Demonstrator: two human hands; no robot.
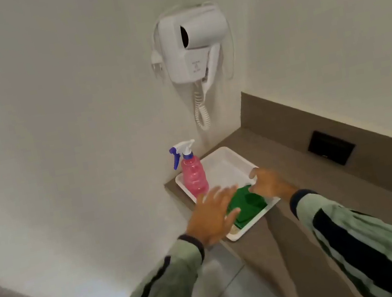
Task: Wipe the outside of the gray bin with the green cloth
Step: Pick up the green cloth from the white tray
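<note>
Two hands reach over a white tray [227, 166] on the table [283, 159]. The green cloth [248, 204] lies folded at the tray's near end; I judge it soft, light and limp, best pinched at a folded edge. My left hand [214, 214] hovers flat, fingers spread, holding nothing. My right hand [269, 182] curls, fingertips touching the cloth's far edge. No gray bin is in view.

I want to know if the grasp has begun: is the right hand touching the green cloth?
Touching. In the head view the right hand lies with its fingers curled onto the top edge of the green cloth in the white tray; no gap shows.
</note>
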